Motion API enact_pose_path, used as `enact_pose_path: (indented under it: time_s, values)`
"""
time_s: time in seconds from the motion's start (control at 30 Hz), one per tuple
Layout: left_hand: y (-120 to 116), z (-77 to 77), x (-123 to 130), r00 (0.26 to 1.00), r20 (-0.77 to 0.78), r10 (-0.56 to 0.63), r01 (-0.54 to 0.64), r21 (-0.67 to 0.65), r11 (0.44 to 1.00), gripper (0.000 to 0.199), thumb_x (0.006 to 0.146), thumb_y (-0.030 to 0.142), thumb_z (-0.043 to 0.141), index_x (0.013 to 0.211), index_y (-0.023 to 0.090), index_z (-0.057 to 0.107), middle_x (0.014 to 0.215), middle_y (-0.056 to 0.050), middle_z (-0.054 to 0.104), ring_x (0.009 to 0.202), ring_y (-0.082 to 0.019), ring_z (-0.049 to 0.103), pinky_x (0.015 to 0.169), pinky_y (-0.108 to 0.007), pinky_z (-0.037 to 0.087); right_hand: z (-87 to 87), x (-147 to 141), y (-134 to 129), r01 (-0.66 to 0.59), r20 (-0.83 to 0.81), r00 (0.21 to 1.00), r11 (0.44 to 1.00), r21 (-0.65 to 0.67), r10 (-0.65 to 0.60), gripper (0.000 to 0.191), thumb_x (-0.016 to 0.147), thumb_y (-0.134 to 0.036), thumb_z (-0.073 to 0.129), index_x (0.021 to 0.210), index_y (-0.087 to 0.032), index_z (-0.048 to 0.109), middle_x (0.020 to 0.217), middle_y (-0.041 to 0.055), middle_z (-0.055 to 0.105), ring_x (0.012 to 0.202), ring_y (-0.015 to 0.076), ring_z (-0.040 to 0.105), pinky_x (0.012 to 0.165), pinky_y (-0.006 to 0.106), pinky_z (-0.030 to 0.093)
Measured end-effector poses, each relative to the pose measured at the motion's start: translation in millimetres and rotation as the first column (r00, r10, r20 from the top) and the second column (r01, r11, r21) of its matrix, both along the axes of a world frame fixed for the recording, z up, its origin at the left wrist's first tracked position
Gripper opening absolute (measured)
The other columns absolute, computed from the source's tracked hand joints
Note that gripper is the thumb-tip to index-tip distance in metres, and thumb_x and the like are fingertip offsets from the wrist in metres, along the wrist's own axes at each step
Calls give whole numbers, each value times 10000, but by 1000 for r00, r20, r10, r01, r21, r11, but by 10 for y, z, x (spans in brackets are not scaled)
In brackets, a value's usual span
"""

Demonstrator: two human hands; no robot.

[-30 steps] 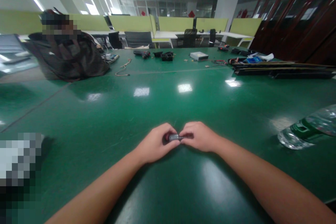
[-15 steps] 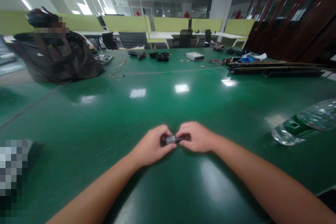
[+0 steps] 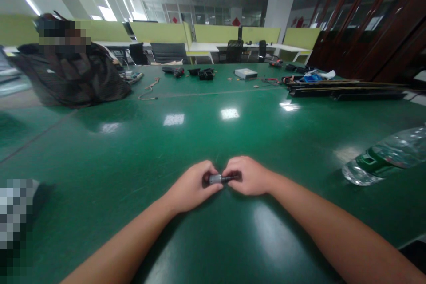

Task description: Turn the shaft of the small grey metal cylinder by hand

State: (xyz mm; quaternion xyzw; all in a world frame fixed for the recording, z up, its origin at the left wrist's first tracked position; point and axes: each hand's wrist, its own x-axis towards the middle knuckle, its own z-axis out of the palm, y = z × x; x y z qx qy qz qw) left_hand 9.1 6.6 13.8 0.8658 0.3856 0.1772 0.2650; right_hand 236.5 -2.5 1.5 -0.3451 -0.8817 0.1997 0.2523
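Between my two hands lies a small silver-and-black cylindrical part [image 3: 215,179], roughly level across the front middle of the green table [image 3: 186,142]. My left hand [image 3: 193,186] pinches its thicker silver end between thumb and forefinger. The thinner dark end is gripped by the fingertips of my right hand [image 3: 248,176]. Fingers cover part of both ends, and the piece is too small to make out its exact kind.
A clear plastic bottle [image 3: 382,157] with a green label lies on its side at right. A large dark bag [image 3: 76,75] stands at far left. Along the back are a white box [image 3: 246,73], a tan cord [image 3: 149,88] and black strips [image 3: 366,94].
Both hands keep the same grip on the cylindrical part, with hardly any motion. The whole view has shifted very slightly.
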Motion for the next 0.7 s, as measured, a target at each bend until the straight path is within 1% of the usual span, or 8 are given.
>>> enact_pose_path:
  time_s: [0.2,0.3,0.4,0.7]
  values:
    - [0,10,-6,1000,-9,0,0,-27,1000,222,863,395,631,916,186,579,827,-14,603,729,-173,568,645,-273,408,-18,12,3,5,10,1000,1000,3,-5,192,748,-159,653,932,-173,704,836,24,660,781,153,592,746,260,441]
    - [3,14,-8,1000,-21,7,-8,-39,999,221,866,396,628,919,187,583,827,-14,607,733,-175,571,649,-275,409,-20,24,-1,16,10,1000,1000,-7,-16,188,749,-147,644,924,-173,709,812,21,648,758,149,585,726,256,441]
    - [8,11,-9,999,-32,13,-14,-37,999,218,870,398,622,913,187,589,827,-16,610,739,-178,572,654,-277,409,-9,32,-6,20,12,1000,1000,-10,-20,188,749,-145,646,924,-173,711,802,22,643,747,148,579,715,254,440]
    - [7,22,-8,1000,-15,10,-10,-36,999,228,871,408,615,903,183,593,823,-19,615,737,-179,572,654,-278,415,32,50,-19,24,31,999,1000,11,-24,176,755,-140,645,914,-173,712,805,28,655,772,161,587,749,274,445]
